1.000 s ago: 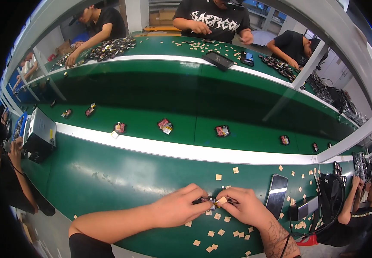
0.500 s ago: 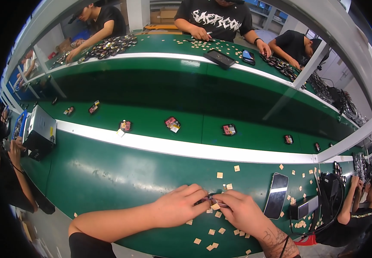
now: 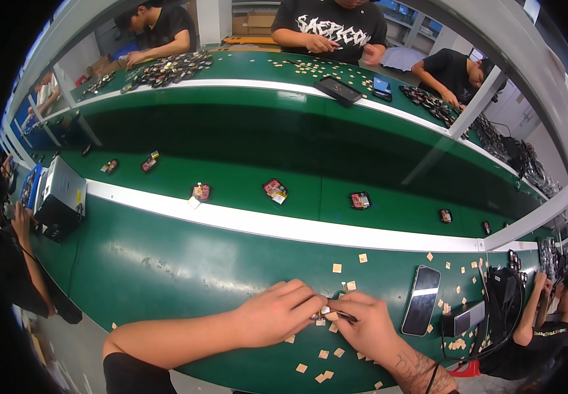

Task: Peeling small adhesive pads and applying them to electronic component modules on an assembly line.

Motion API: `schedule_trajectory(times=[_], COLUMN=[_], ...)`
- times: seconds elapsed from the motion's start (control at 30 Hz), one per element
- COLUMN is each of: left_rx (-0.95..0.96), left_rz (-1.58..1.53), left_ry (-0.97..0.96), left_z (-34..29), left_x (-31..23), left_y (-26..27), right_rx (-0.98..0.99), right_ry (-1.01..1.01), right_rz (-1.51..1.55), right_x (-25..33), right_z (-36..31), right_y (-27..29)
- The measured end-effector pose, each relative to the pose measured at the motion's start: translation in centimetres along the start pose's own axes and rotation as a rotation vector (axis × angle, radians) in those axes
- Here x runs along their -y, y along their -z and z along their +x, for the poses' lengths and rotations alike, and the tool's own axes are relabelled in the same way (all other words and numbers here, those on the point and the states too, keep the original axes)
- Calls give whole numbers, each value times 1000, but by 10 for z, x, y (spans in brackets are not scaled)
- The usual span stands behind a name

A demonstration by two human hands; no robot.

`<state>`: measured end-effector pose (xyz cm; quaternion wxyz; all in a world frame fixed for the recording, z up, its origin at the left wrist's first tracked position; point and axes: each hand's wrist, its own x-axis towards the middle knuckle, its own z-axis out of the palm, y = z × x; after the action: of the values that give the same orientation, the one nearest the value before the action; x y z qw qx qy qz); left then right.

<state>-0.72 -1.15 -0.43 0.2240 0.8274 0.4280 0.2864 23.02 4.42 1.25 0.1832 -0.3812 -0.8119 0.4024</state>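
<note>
Gripping a small dark module [image 3: 320, 314] at lower center of the frame, pinched at its left side in the bent, closed fingertips of the left hand [image 3: 276, 315] and lying just left of those of the right hand [image 3: 365, 320]. Clasping a thin dark tool [image 3: 346, 318] in the right fingers, beside a tan square [image 3: 332, 316]. Showing, against a second ago, the square lower and slightly farther left, and similar modules [image 3: 360, 200] across mid-frame shifted right. Angling the tool up toward the left, with the module's facing and long axis too covered to tell.
</note>
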Motion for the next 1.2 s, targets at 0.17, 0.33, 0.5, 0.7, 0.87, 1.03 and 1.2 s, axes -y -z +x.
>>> schedule_trajectory(times=[0.17, 0.33, 0.5, 0.7, 0.87, 1.03, 1.2], left_rx=[-33, -46, -99, -98, -39, -220, -303], left_rz=[-43, -48, -20, -293, -603, -275, 112], left_ry=[7, 12, -20, 196, 421, 277, 362], left_z=[1, 1, 3, 15, 23, 71, 145], left_x=[-2, -3, -6, -23, -22, 6, 68], left_y=[0, 1, 4, 13, 8, 8, 18], right_rx=[-54, -64, -225, -80, -146, -338, -507], right_ry=[32, 56, 53, -99, -8, -60, 73], right_rz=[-160, -124, 25, 439, 389, 279, 180], right_x=[15, 5, 7, 1, 1, 4, -19], right_z=[2, 5, 9, 6, 3, 10, 13], right_y=[-3, -9, -2, 2, 0, 18, 15])
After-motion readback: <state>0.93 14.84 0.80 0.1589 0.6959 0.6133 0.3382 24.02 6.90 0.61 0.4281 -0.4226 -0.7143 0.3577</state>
